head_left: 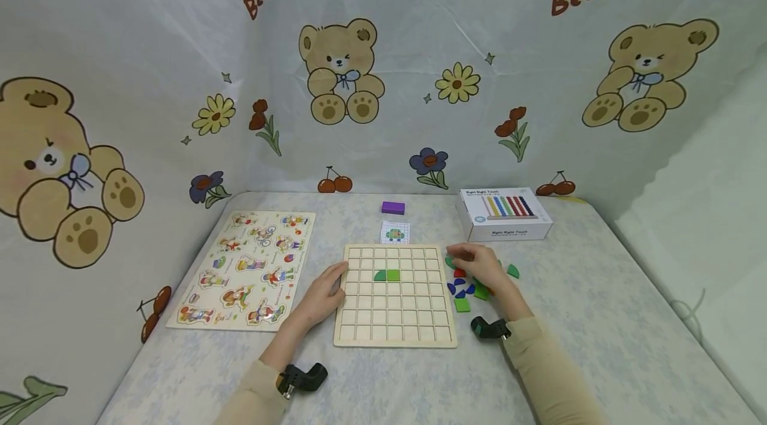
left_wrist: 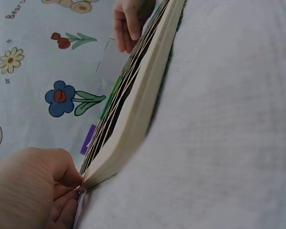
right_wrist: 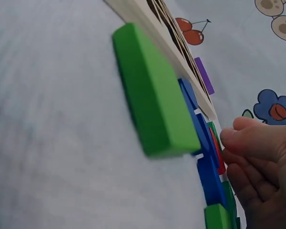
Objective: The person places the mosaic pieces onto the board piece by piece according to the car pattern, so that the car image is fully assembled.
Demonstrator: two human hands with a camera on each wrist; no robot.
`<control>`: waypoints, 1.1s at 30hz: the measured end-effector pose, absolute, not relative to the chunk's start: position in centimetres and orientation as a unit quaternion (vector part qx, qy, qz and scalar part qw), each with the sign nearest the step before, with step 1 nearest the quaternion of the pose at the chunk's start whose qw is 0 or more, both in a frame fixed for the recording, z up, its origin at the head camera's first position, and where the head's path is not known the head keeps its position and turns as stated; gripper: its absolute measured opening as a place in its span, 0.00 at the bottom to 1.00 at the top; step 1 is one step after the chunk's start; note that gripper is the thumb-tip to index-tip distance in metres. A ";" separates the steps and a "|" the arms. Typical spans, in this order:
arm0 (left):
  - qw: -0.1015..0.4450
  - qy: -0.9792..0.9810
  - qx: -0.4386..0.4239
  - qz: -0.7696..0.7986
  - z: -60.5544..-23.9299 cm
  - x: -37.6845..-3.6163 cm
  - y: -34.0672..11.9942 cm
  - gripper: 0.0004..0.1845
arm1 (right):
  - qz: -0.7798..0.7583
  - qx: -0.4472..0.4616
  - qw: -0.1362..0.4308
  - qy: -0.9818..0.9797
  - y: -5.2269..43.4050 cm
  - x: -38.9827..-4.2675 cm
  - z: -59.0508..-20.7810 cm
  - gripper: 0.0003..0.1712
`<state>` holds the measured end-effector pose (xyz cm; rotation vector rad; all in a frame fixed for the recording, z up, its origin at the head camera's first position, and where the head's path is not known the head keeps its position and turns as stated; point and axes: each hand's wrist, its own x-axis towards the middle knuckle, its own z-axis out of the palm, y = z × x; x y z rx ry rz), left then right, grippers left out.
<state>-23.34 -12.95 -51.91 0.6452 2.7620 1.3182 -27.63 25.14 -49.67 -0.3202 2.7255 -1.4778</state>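
Nearest the head camera: two beige sleeves, each with a black wrist-worn camera. Left hand (head_left: 323,293) rests against the left edge of the pale wooden grid board (head_left: 395,335); fingers relaxed, steadying it, holding nothing. Board lies flat on the pale cloth-covered worktop (head_left: 599,318), with a green quarter-round piece (head_left: 380,275) and a green square piece (head_left: 393,274) seated side by side in adjacent cells.

Right hand (head_left: 479,265) hovers over the loose pile of red, blue and green wooden pieces (head_left: 463,290) just right of the board; whether its grip holds one, cannot tell.

Judgement: selecting the third piece. Next move calls for matching the small pattern card (head_left: 395,232) beyond the board.
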 end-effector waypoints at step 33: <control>0.008 0.881 0.204 0.427 -51.8 -23.3 -12.9 0.32 | -0.384 -0.095 -0.068 0.916 24.3 -27.1 -50.7 0.16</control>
